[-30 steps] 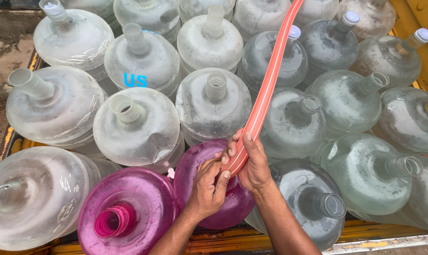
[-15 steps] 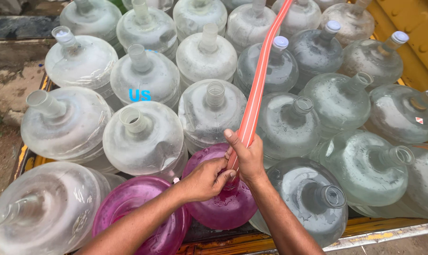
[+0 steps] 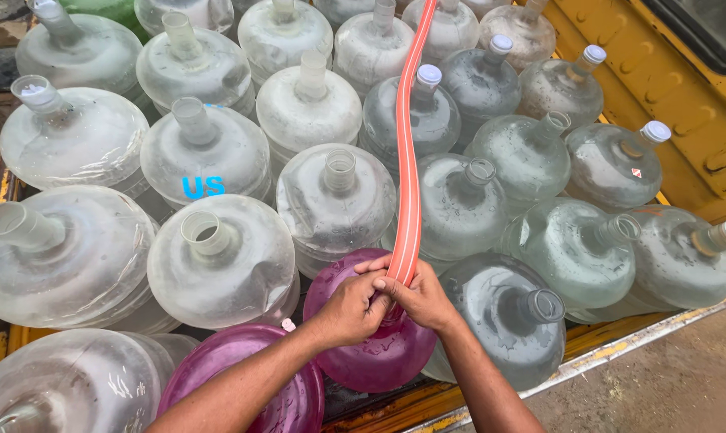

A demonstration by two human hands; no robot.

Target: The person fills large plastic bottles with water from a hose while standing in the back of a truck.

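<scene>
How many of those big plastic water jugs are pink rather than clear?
2. One pink plastic jug sits under both hands, which grip the orange hose. The other pink jug lies at the bottom edge, left of it. More may be hidden.

My left hand (image 3: 353, 309) and right hand (image 3: 417, 298) cover the neck of the pink jug (image 3: 371, 353), so I cannot see its mouth or the lower end of the orange hose (image 3: 409, 160). The hose's upper end runs off the top edge. A second pink jug (image 3: 251, 385) is cut off by the bottom edge and partly hidden under my left forearm.
</scene>
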